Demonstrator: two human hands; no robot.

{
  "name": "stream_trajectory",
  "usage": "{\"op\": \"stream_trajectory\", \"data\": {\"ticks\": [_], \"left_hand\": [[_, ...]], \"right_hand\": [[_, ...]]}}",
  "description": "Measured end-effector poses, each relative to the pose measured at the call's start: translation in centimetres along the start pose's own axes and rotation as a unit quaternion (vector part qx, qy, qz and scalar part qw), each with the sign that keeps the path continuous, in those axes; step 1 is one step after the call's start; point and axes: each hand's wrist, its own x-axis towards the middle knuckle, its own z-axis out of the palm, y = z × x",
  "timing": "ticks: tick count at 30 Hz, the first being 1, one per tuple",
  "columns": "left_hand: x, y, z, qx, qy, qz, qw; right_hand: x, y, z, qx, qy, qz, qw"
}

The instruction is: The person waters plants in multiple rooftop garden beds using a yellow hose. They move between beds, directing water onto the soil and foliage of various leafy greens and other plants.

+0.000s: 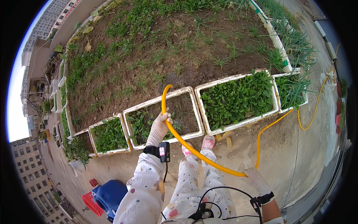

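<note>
A yellow garden hose curves between my two gloved hands. My left hand grips it near its free end, which arches over a white foam planter box and points at the soil bed. A dark wet patch shows on the soil by the hose end; whether water is flowing I cannot tell. Down at the right, my right hand holds a further stretch of the hose, its fingers partly blurred. From there the hose runs up to the right past the planters.
Leafy greens fill the planter to the right and a smaller one to the left. Spring onions grow at the far right. A blue plastic container and a red one stand on the concrete floor. Black cables hang at my waist.
</note>
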Motion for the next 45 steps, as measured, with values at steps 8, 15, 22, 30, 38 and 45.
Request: {"op": "stream_trajectory", "data": {"ticks": [8, 15, 22, 30, 38, 45], "left_hand": [[-1.6, 1.2, -3.8, -0.025, 0.058, 0.038, 0.997], [-4.4, 4.6, -10.3, -0.039, 0.122, 0.123, 0.984], [-7.0, 8.8, -16.5, -0.056, 0.133, 0.185, 0.972], [-9.8, 13.9, -20.8, -0.052, 0.147, 0.222, 0.962], [-14.4, 20.8, -25.8, -0.011, 0.193, 0.293, 0.936], [-13.8, 21.7, -26.6, -0.020, 0.182, 0.279, 0.943]], "right_hand": [[2.5, -1.1, 0.4, -0.027, -0.032, -0.002, 0.999], [7.6, -5.0, 1.1, -0.082, -0.011, -0.036, 0.996], [11.5, -10.7, 3.3, -0.112, 0.016, -0.051, 0.992], [14.8, -17.0, 4.7, -0.148, -0.003, -0.056, 0.987], [19.0, -24.1, 7.2, -0.101, -0.060, -0.069, 0.991], [18.9, -25.4, 7.9, -0.071, -0.038, -0.092, 0.992]]}}
